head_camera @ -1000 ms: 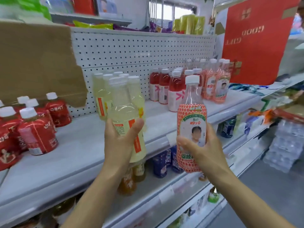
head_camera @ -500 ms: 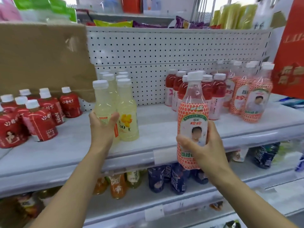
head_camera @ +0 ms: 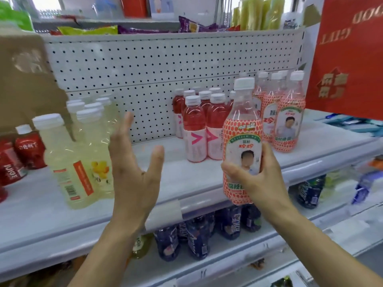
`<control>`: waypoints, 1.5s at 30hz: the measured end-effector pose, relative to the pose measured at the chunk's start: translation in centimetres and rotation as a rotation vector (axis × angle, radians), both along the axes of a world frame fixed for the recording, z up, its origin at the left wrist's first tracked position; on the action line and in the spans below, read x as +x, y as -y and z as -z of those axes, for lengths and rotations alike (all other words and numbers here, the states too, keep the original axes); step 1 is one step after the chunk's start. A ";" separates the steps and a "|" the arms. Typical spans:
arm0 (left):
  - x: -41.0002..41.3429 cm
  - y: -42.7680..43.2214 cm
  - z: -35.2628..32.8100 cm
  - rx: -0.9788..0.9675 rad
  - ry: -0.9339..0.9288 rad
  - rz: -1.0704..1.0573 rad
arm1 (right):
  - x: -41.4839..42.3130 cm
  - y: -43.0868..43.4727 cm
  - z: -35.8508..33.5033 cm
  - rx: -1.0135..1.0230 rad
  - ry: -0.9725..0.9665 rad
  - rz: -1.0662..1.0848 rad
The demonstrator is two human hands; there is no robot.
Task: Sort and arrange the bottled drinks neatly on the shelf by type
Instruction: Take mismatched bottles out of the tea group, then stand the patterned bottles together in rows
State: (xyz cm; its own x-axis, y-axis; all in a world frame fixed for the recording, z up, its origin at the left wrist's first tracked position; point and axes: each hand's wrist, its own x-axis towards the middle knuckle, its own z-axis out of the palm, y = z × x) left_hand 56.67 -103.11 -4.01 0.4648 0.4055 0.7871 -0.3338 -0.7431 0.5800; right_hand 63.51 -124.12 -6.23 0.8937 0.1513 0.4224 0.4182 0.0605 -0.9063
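Red bottles (head_camera: 10,162) cropped left, yellow bottles (head_camera: 91,114) seemingly blurred

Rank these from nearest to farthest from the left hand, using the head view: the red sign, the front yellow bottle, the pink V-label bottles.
1. Front yellow bottle: just left of the left hand.
2. Pink V-label bottles: to the hand's right, further back.
3. Red sign: far right, up high.
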 end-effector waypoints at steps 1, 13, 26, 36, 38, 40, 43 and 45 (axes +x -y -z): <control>1.0 1.7 0.0 0.014 -0.028 0.051 | 0.9 1.2 -0.2 0.007 0.013 0.018; 16.0 20.7 1.9 -0.184 -0.379 0.408 | 17.0 18.2 -2.1 0.029 0.094 0.148; 26.2 23.5 0.6 -0.374 -0.621 0.465 | 27.0 21.5 0.1 -0.202 -0.070 -0.059; 29.1 22.3 1.6 -0.381 -0.555 0.591 | 30.3 20.6 -0.1 -0.172 -0.055 -0.377; 29.2 22.1 1.2 -0.383 -0.568 0.612 | 31.2 20.4 -0.4 -0.168 -0.062 -0.413; 29.5 22.2 1.0 -0.382 -0.573 0.618 | 32.1 20.2 -0.6 -0.165 -0.090 -0.475; 29.8 22.9 1.4 -0.392 -0.558 0.578 | 33.2 20.0 -0.6 -0.187 -0.092 -0.582; 29.8 23.4 1.7 -0.410 -0.525 0.535 | 33.7 20.1 -0.4 -0.201 -0.070 -0.609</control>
State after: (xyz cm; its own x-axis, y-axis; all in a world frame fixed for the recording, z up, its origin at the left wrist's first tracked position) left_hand 86.48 -126.51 -5.74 0.9385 0.2326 0.2550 -0.1928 -0.2597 0.9462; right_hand 97.21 -144.19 -5.81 0.6473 0.7103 0.2765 0.3017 0.0944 -0.9487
